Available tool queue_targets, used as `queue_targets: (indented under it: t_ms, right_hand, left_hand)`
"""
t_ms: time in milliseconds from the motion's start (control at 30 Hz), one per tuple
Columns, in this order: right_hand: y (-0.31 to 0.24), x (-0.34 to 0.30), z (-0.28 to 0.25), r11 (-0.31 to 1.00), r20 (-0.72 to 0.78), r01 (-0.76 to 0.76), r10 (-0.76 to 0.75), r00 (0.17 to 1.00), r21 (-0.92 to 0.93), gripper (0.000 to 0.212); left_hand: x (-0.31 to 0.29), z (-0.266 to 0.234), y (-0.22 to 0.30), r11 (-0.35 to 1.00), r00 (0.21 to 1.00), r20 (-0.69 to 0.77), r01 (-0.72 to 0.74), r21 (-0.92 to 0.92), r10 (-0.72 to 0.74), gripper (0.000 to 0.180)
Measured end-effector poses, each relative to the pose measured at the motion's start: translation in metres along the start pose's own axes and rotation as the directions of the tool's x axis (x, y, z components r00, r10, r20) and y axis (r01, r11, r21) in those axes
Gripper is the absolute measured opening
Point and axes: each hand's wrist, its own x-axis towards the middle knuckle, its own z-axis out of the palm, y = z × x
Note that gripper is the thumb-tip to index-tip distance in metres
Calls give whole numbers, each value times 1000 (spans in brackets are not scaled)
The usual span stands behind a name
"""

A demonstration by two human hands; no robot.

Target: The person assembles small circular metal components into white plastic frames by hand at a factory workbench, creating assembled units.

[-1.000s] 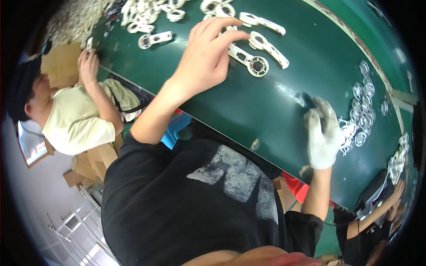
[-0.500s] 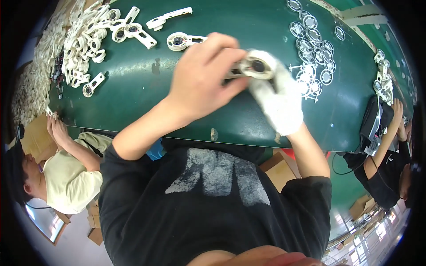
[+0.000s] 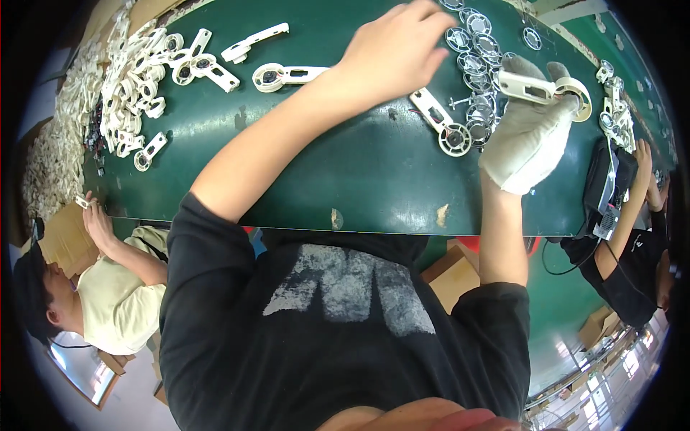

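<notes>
My bare left hand [image 3: 402, 50] reaches across the green belt [image 3: 345, 172]. Its fingertips touch a cluster of round metal discs [image 3: 474, 50], and I cannot see whether they grip one. My right hand [image 3: 528, 136], in a white glove, is shut on a white plastic arm with a ring end [image 3: 546, 87], held above the discs. A second white arm with a wheel-like ring [image 3: 442, 122] lies on the belt between my hands.
More white arms lie on the belt [image 3: 284, 74], and a heap of them [image 3: 136, 79] sits at the far left. A person in a pale shirt [image 3: 115, 302] works at the left, and one in black [image 3: 632, 244] at the right, near a black device [image 3: 600, 179]. Cardboard boxes [image 3: 453, 276] stand under the belt.
My left hand left the white arm and moved to the metal discs. My gloved right hand drew away to the right with a white arm in it.
</notes>
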Motion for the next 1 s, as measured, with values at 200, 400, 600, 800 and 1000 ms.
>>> queue_targets:
  t_ms: [200, 400, 600, 800, 1000]
  right_hand:
    - [-12, 0, 3, 961, 150, -234, 212, 966, 148, 42]
    - [-26, -2, 1, 929, 296, -224, 312, 903, -294, 22]
    - [-46, -15, 9, 802, 558, 14, 404, 725, -598, 36]
    - [-51, -18, 10, 704, 618, 189, 425, 661, -685, 34]
    - [-47, -19, 8, 697, 641, 206, 448, 623, -687, 32]
  left_hand:
    - [31, 17, -14, 970, 953, 180, -235, -65, 243, 47]
    - [13, -38, -6, 918, 989, 144, 67, -392, -10, 37]
    - [-35, -74, 9, 803, 990, 29, -94, -589, 137, 50]
    - [-60, -62, 10, 899, 981, -15, -183, -399, 193, 49]
    - [-60, -62, 11, 937, 965, -16, -259, -234, 262, 54]
